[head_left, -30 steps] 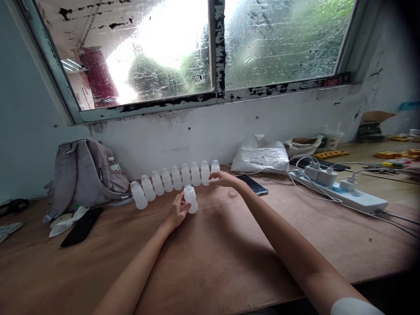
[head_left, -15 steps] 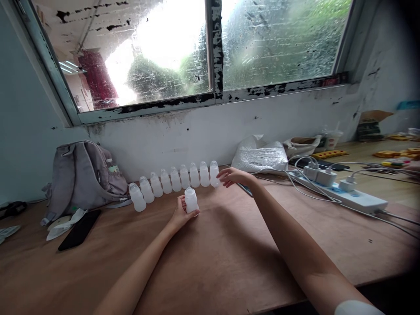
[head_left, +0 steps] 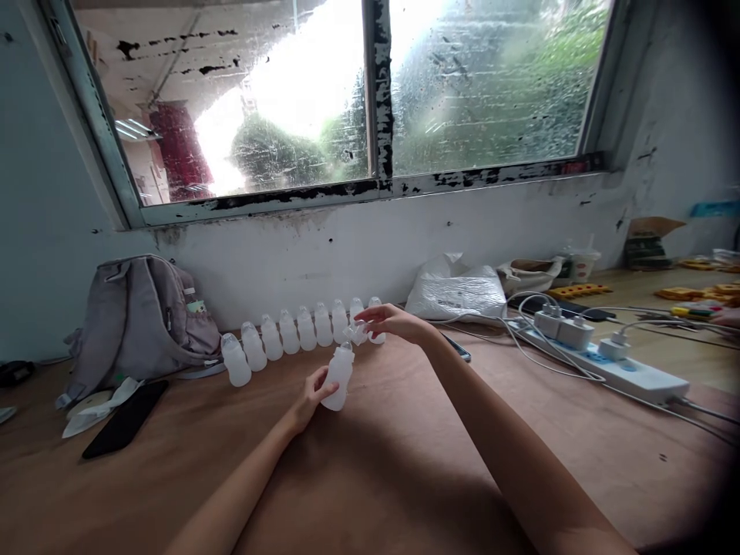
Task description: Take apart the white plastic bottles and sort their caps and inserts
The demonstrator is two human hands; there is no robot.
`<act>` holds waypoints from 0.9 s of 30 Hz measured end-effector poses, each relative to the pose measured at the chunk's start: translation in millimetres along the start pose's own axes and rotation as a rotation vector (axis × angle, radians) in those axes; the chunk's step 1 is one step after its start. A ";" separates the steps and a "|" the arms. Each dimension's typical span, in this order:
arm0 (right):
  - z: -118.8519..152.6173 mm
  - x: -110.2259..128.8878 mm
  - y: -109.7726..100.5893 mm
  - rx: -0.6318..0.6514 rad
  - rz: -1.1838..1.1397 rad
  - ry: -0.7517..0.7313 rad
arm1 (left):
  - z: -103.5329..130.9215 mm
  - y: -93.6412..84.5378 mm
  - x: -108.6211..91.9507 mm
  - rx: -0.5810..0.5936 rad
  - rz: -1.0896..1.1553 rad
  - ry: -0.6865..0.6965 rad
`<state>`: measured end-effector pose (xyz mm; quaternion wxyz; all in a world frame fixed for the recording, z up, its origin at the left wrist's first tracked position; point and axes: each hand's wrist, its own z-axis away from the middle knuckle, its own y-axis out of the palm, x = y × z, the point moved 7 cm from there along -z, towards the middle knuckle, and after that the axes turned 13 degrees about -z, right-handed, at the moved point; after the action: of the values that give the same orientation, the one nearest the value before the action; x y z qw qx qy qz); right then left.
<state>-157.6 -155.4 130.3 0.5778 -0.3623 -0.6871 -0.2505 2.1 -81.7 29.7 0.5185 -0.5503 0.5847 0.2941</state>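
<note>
A frosted white bottle (head_left: 338,379) is gripped round its body by my left hand (head_left: 312,397), tilted a little to the right, its narrower top showing. Just above that top, my right hand (head_left: 390,321) pinches a small clear cap (head_left: 357,332), which is tilted and apart from the bottle. Behind both hands, several similar capped bottles (head_left: 289,331) stand in a row along the wall. My right hand partly hides the bottles at the right end of the row.
A grey backpack (head_left: 139,316) and a black phone (head_left: 126,420) lie at the left. Toward the right are a silvery plastic bag (head_left: 456,291), another phone (head_left: 458,347), and a white power strip (head_left: 636,374) with loose cables. A window is above.
My right hand has moved left from the row's right end, now with a clear cap in its fingers. The bottle in my left hand has come nearer and leans right.
</note>
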 end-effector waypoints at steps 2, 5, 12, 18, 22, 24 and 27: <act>-0.6 -1.8 2.4 0.016 0.009 0.006 | -0.8 0.6 0.2 -0.006 0.040 0.010; 0.7 -3.9 7.3 0.050 0.047 0.052 | -1.6 -1.2 0.9 -0.039 0.064 0.000; 0.1 -7.9 11.8 0.057 0.056 0.098 | 0.9 -10.0 1.1 -0.139 -0.016 -0.037; -0.7 -11.3 14.2 0.061 0.048 0.128 | 1.8 -8.2 0.6 -0.127 0.046 -0.060; -0.2 -13.7 16.0 0.075 0.036 0.143 | 1.8 -8.6 -0.5 -0.128 0.033 -0.044; -0.5 -16.5 16.5 0.072 0.034 0.158 | 1.6 -9.4 1.2 -0.134 0.022 -0.040; -1.5 -22.8 17.0 0.059 0.042 0.186 | 0.5 -10.1 6.7 -0.130 0.030 -0.053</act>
<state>-141.7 -151.0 107.0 0.6547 -0.3346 -0.6298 -0.2505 12.8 -85.8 25.7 0.4925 -0.5659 0.5585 0.3539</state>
